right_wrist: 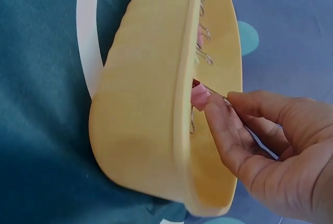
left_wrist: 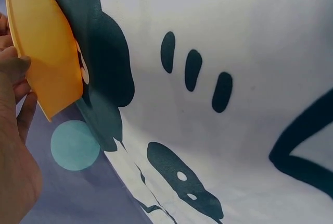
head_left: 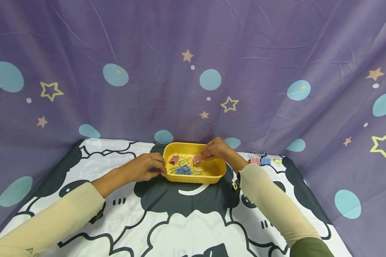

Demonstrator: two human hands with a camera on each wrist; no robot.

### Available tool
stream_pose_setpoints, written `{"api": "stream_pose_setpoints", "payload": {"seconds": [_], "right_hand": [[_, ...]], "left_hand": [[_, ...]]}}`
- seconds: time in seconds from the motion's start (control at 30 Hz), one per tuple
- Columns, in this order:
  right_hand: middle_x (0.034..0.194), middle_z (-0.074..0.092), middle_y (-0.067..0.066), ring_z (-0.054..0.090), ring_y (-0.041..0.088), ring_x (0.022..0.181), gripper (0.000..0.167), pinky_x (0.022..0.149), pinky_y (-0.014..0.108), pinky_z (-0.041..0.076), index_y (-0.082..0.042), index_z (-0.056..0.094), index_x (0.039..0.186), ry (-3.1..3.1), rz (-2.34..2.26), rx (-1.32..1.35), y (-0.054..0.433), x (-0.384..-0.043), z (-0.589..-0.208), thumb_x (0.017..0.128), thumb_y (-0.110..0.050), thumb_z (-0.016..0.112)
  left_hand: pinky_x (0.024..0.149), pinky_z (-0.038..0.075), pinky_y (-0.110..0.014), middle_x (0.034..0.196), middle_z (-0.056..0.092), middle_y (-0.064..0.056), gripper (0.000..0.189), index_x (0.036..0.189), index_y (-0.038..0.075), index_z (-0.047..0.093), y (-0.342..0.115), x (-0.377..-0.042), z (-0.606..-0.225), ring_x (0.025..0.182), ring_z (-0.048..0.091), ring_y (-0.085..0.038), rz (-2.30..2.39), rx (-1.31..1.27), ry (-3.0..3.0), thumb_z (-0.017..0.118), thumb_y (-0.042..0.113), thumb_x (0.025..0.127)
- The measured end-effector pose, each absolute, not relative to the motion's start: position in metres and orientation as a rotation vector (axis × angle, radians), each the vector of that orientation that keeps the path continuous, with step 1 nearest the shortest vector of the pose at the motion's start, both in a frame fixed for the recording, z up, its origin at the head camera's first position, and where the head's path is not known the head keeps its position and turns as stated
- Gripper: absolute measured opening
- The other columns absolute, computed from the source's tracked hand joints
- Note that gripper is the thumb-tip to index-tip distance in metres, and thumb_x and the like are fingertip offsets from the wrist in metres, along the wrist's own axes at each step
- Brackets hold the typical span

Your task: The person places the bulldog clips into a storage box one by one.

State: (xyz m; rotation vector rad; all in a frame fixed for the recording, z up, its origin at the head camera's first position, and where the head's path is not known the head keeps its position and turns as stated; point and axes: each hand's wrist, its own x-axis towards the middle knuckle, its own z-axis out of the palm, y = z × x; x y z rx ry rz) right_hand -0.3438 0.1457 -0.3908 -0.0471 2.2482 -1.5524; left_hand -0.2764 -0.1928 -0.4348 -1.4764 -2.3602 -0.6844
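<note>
A yellow plastic bin point(head_left: 217, 174) stands near the back of the table with several binder clips in it. My left hand point(head_left: 144, 167) pinches the bin's left end at the rim, thumb against the outer wall in the left wrist view. Inside the bin's right half, my right hand point(head_left: 217, 149) pinches a pink binder clip point(right_wrist: 200, 97) by its wire handle, between thumb and fingertips. Another pink clip point(head_left: 174, 159) lies at the left of the bin, and blue clips point(head_left: 183, 170) lie toward its front. Yellow clips among them are partly hidden.
To the right of the bin, at the table's back edge, sit pink clips point(head_left: 255, 160), a blue clip point(head_left: 265, 161) and a yellow clip point(head_left: 277, 161). A purple curtain point(head_left: 167, 89) hangs close behind. A cloth printed with sheep point(head_left: 193, 235) covers the table.
</note>
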Motion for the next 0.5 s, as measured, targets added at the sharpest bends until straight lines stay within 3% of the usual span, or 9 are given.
{"api": "stream_pose_setpoints", "payload": {"seconds": [0.13,0.33,0.5], "right_hand": [[0.115,0.082,0.034,0.086,0.037,0.100,0.032,0.105,0.058,0.061,0.024,0.070,0.128,2.274,-1.522,-0.119,0.139,-0.342,-0.390,0.098,0.013,0.073],[0.110,0.084,0.029,0.084,0.027,0.090,0.027,0.099,0.052,0.068,0.020,0.078,0.119,2.453,-1.370,-0.158,0.144,-0.341,-0.387,0.095,0.007,0.079],[0.113,0.084,0.027,0.086,0.028,0.095,0.030,0.100,0.052,0.067,0.016,0.079,0.123,2.438,-1.387,-0.092,0.160,-0.342,-0.382,0.095,0.006,0.082]], "left_hand": [[0.089,0.064,-0.038,0.104,0.080,0.006,0.027,0.100,0.016,0.088,-0.192,-0.276,-0.434,0.101,0.071,-0.012,-0.683,-1.472,-2.357,0.091,-0.006,0.085],[0.090,0.064,-0.038,0.104,0.080,0.005,0.027,0.099,0.016,0.089,-0.192,-0.276,-0.434,0.101,0.072,-0.013,-0.684,-1.472,-2.361,0.091,-0.006,0.085],[0.089,0.064,-0.038,0.103,0.080,0.005,0.026,0.099,0.016,0.088,-0.192,-0.275,-0.434,0.100,0.071,-0.013,-0.665,-1.468,-2.354,0.092,-0.006,0.084]]}}
